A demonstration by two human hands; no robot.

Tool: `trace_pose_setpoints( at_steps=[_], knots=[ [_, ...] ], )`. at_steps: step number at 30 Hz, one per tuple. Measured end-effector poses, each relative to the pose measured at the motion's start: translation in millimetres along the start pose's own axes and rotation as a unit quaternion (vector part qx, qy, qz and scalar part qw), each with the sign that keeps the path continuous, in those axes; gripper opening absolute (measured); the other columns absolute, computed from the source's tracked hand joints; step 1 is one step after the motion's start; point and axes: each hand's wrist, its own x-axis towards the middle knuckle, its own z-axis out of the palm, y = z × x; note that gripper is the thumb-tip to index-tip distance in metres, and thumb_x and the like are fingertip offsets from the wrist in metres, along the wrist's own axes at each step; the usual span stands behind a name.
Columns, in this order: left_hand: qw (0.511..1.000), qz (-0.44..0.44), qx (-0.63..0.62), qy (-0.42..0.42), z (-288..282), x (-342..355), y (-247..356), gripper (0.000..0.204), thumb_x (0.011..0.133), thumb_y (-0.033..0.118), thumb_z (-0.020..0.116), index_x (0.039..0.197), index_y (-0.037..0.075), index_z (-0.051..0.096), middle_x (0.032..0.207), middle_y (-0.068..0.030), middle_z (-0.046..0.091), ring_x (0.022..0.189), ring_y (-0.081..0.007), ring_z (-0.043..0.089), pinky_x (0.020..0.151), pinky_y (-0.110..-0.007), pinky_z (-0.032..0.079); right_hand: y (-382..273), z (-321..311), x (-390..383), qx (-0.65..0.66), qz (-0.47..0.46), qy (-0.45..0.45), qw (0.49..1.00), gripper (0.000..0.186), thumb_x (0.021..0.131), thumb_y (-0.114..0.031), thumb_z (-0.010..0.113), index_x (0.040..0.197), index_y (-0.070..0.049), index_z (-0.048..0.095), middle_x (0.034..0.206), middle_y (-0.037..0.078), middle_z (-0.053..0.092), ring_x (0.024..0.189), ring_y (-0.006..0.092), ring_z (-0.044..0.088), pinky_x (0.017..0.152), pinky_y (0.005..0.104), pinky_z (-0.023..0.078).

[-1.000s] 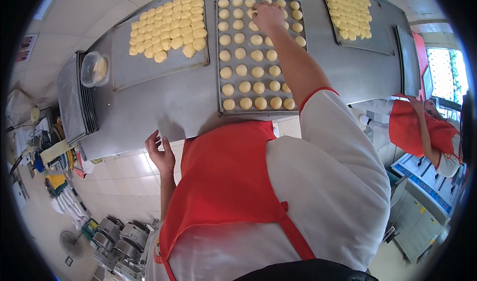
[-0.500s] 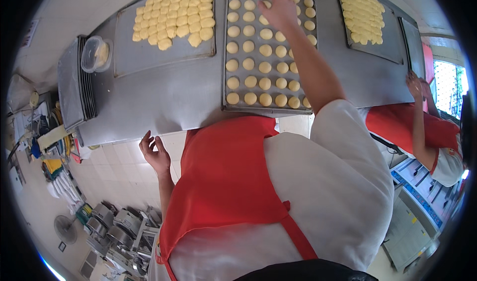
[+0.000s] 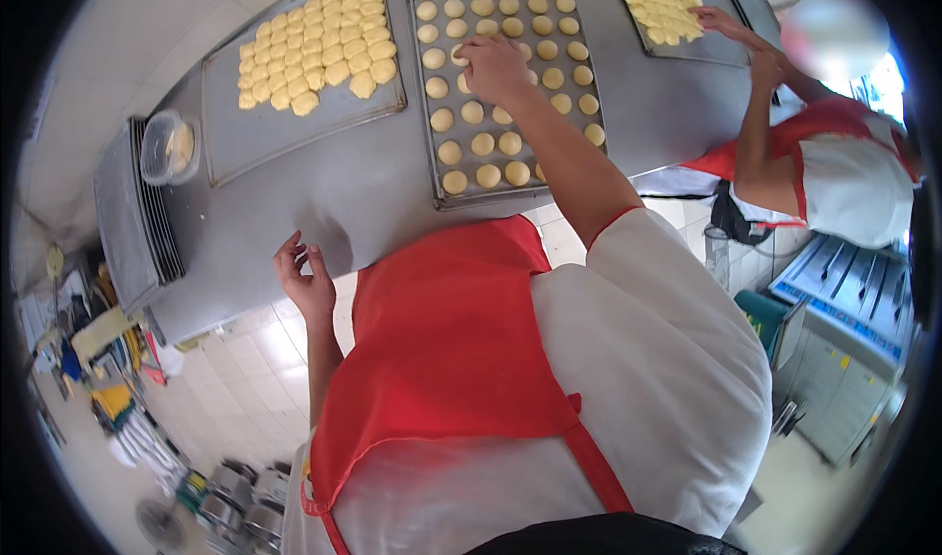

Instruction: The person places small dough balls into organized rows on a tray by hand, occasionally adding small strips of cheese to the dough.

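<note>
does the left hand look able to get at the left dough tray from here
Probably yes: the left hand looks empty, and only table surface shows between it and the near edge of the left dough tray. It would likely have to stretch forward.

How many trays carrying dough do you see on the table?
3: the left tray, the middle tray beneath the right hand, and the right tray near the co-worker's hand.

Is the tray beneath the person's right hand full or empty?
Full, as far as visible: rows of dough balls fill the tray; the right hand hides part of it.
</note>
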Motion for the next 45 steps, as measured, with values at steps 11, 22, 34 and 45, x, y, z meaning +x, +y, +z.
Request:
trace_pose_setpoints(
  at_steps=[11, 22, 34, 45],
  knots=[
    [0.998, -0.006, -0.062, 0.030, -81, 50, -122, 0.033, 0.104, 0.007, 0.070, 0.137, 0.000, 0.067, 0.122, -0.0127, 0.064, 0.107, -0.0214, 0.066, 0.090, -0.036, 0.058, -70, -56, -192, -0.020, 0.235, 0.139, 0.962, 0.023, 0.091, -0.012, 0.071, 0.111, -0.012, 0.080, 0.118, 0.010, 0.071, 0.114, 0.0360, 0.066, 0.101, 0.0513, 0.049],
    [0.984, 0.140, -0.058, -0.098, -53, 190, -86, 0.026, 0.103, 0.007, 0.072, 0.128, 0.002, 0.073, 0.120, -0.0123, 0.068, 0.105, -0.0222, 0.068, 0.094, -0.036, 0.057, -30, -53, -197, -0.181, 0.357, 0.127, 0.907, 0.025, 0.095, -0.017, 0.069, 0.116, -0.014, 0.081, 0.123, 0.012, 0.074, 0.115, 0.0358, 0.067, 0.099, 0.0534, 0.052],
    [0.943, 0.245, 0.005, -0.225, 25, 228, 16, 0.027, 0.098, 0.016, 0.077, 0.124, 0.008, 0.074, 0.124, -0.0148, 0.070, 0.110, -0.0347, 0.069, 0.096, -0.043, 0.057, -86, -57, -147, -0.111, 0.275, 0.049, 0.954, 0.021, 0.088, -0.012, 0.074, 0.107, -0.013, 0.084, 0.116, 0.006, 0.074, 0.104, 0.0341, 0.068, 0.091, 0.0473, 0.054],
    [0.940, 0.201, 0.089, -0.262, 57, 269, 25, 0.025, 0.087, 0.010, 0.077, 0.112, 0.009, 0.072, 0.112, -0.0128, 0.063, 0.101, -0.0353, 0.068, 0.087, -0.046, 0.058, -191, 58, 62, 0.091, 0.112, -0.099, 0.985, 0.024, 0.088, -0.011, 0.073, 0.112, -0.010, 0.075, 0.113, 0.014, 0.073, 0.104, 0.0368, 0.072, 0.087, 0.0477, 0.059]
  ],
)
